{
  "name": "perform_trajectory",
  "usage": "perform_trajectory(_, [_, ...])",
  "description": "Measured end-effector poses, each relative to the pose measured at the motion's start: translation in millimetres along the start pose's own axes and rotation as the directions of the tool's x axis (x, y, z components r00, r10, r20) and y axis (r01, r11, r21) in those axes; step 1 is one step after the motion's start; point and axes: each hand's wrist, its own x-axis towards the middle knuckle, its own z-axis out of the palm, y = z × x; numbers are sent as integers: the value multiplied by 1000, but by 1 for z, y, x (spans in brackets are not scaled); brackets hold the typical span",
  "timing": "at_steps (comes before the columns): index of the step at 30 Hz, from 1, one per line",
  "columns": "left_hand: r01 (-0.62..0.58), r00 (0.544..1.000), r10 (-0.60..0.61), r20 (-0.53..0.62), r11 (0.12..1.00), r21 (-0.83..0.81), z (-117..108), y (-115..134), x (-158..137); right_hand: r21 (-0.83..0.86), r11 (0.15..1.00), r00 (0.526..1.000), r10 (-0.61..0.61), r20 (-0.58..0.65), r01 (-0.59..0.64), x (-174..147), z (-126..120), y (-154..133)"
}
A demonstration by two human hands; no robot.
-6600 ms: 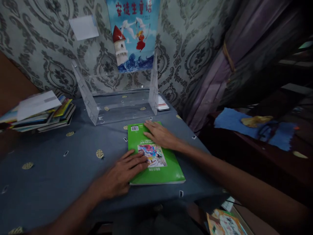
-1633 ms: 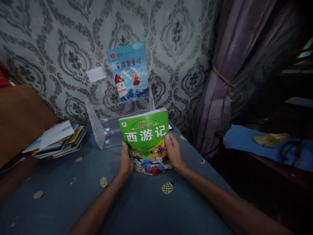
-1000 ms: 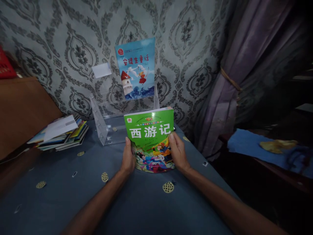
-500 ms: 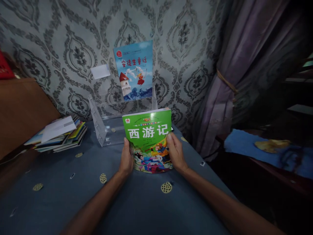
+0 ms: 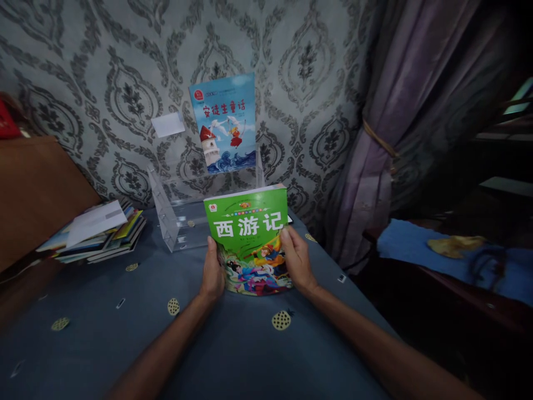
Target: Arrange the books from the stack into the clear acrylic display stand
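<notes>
A green book (image 5: 250, 244) with large white characters and colourful figures on its cover faces me, tilted back over the table. My left hand (image 5: 213, 272) grips its left edge, thumb on the front. On the right edge my right hand (image 5: 298, 260) is closed the same way. The fingers behind the book are hidden. Behind it stands a clear stepped display rack (image 5: 166, 216), partly covered by the book. A blue book (image 5: 227, 125) with red characters leans upright at the rack's upper right, and a small white card (image 5: 167, 125) is at its upper left.
At the left, several books (image 5: 100, 233) lie in an uneven pile with a white sheet (image 5: 97, 221) on top, near a brown box (image 5: 37, 194). Patterned wallpaper rises behind. A tied purple curtain (image 5: 366, 183) and a blue cloth (image 5: 408, 244) are to the right.
The whole view has shifted slightly, so things appear a little further left. Both hands keep hold of the green book, which stays in nearly the same pose.
</notes>
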Motion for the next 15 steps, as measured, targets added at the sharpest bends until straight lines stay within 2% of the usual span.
perform_trajectory(15, [-70, 997, 70, -21, 998, 6, 5, 2, -4, -7, 1000, 1000, 8, -13, -9, 0, 0, -6])
